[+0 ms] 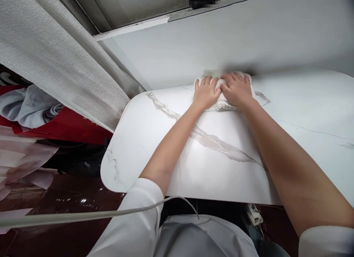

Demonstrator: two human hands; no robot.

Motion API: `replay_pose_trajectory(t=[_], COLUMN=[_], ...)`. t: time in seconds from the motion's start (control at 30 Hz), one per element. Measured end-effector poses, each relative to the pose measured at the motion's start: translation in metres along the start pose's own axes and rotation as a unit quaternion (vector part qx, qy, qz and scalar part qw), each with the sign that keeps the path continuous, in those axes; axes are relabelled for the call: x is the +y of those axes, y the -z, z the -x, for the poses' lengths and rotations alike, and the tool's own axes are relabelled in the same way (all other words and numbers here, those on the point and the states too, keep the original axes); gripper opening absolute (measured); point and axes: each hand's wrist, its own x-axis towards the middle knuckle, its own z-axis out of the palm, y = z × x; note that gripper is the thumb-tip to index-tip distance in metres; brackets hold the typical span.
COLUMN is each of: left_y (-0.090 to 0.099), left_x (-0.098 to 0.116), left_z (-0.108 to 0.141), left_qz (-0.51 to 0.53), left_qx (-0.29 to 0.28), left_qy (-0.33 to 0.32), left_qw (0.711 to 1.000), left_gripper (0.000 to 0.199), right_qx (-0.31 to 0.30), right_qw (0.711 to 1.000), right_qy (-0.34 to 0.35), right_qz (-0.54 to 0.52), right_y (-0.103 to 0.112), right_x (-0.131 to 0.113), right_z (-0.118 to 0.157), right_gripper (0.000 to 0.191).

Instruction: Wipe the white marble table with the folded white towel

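Note:
A folded white cloth [225, 105] with frilly edges lies at the far edge of the white marble-patterned table [155, 139], close to the wall. My left hand [206, 92] rests flat on its left part, fingers spread and pointing away from me. My right hand [238, 89] presses flat on the right part, with its thumb close to my left hand. Both palms face down, and the cloth beneath them is hidden.
A pale wall panel [235, 39] rises behind the table. On the left hangs a light curtain [63, 54], beside a red bag [74, 124] with grey cloth. A cable [110, 213] crosses in front of me. A white power strip [254, 214] sits below the table edge.

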Motion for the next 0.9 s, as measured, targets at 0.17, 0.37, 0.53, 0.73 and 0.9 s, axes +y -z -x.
replay_pose_trajectory(t=[0.17,0.37,0.53,0.73,0.9], left_y=[0.000,0.007,0.014,0.026,0.034], left_x=[0.018,0.040,0.060,0.076,0.094], left_z=[0.014,0.048,0.090,0.144,0.184], left_qz=[0.008,0.010,-0.003,-0.017,-0.017], left_qx=[0.002,-0.009,-0.005,-0.020,-0.032], left_qy=[-0.007,-0.013,-0.002,-0.014,-0.053], left_qw=[1.000,1.000,1.000,1.000,0.998], left_gripper=[0.050,0.051,0.051,0.052,0.054], right_qx=[0.000,-0.037,-0.045,-0.056,-0.045], right_qw=[1.000,0.998,0.998,0.997,0.996], right_qy=[-0.018,-0.034,-0.020,-0.011,-0.005], right_qz=[-0.008,0.028,0.031,0.055,0.077], right_y=[0.014,0.035,0.048,0.061,0.075], right_x=[0.001,-0.007,-0.013,-0.028,-0.031], right_z=[0.025,0.070,0.110,0.165,0.216], right_gripper=[0.055,0.056,0.056,0.055,0.054])
